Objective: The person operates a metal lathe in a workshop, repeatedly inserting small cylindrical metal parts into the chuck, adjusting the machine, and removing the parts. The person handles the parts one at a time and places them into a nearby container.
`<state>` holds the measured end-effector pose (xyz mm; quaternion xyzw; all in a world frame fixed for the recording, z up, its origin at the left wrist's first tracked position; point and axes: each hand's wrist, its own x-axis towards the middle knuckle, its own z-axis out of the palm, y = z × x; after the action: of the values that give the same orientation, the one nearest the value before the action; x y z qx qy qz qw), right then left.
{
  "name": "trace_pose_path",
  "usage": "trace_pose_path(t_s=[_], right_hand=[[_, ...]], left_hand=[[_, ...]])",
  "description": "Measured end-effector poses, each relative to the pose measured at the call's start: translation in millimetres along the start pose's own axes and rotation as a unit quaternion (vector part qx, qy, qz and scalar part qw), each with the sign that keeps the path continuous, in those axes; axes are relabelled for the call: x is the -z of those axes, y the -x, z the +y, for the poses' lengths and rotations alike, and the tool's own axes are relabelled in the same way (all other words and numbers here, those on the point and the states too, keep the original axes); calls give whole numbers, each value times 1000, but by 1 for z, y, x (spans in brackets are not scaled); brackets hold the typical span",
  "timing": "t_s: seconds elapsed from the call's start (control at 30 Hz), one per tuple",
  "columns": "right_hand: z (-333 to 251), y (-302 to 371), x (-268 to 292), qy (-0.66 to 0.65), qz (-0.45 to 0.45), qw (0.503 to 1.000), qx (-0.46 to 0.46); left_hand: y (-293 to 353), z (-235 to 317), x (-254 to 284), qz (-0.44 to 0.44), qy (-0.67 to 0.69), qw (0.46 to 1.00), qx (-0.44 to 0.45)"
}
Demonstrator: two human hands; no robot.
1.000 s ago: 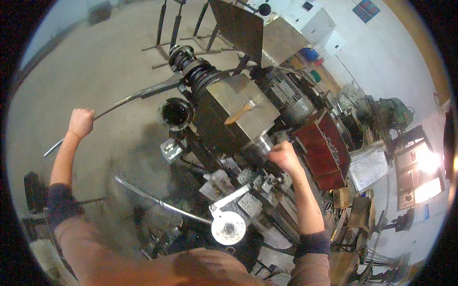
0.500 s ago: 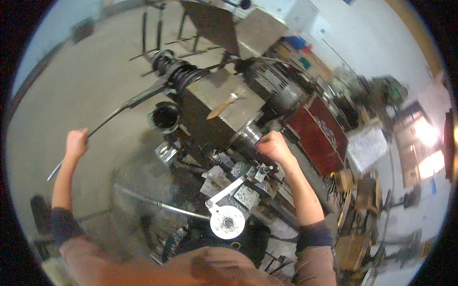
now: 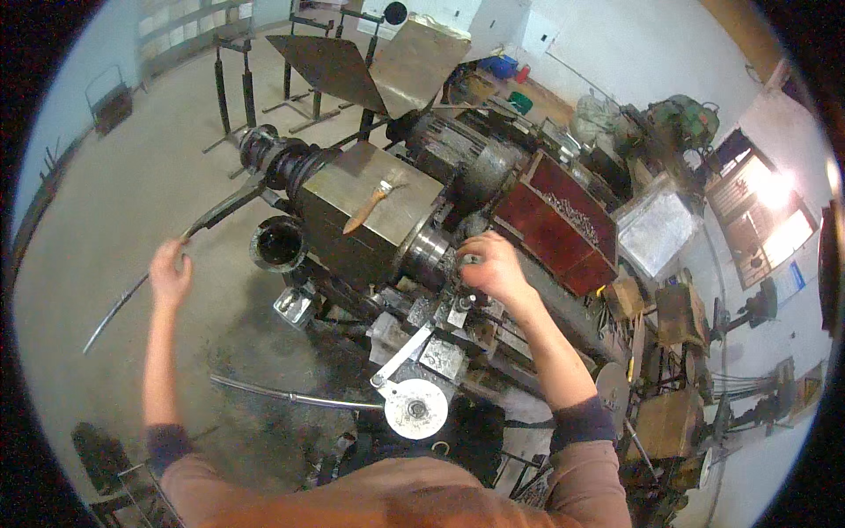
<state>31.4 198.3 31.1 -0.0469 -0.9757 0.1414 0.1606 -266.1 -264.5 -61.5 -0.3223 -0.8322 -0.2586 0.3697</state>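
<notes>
Currently, left hand (image 3: 171, 271): thumb and fingers parted beside a long lever, left of the frame; contact cannot be told.
Lever (image 3: 218, 212): slants from the left side up toward the dark rings (image 3: 277, 160) at the machine's far end.
Right hand (image 3: 495, 268): fingers curled at the end of a metal drum, centre of the frame; I cannot tell whether it grips anything.
Drum (image 3: 426, 255): shiny, round, just left of that hand.
Brush (image 3: 367, 209): lying on the metal box (image 3: 410, 195), above centre.
Disc (image 3: 416, 409): pale, lower centre.
Bin (image 3: 545, 232): red, with shavings, right of centre.
</notes>
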Motion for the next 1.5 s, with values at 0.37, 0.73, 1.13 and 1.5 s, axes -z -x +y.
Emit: trace_pose_path(t_s=[0.37, 0.73, 1.13, 1.5], right_hand=[[50, 285, 97, 16, 106, 931, -349], [181, 583, 128, 232, -76, 721, -649], [154, 653, 88, 350, -43, 658, -666], [70, 625, 35, 251, 54, 607, -753]], left_hand=[[107, 66, -182, -529, -106, 839, -76], [108, 50, -45, -501, -32, 854, 141], [182, 69, 43, -245, 91, 875, 408], [152, 86, 5, -79, 202, 837, 503]])
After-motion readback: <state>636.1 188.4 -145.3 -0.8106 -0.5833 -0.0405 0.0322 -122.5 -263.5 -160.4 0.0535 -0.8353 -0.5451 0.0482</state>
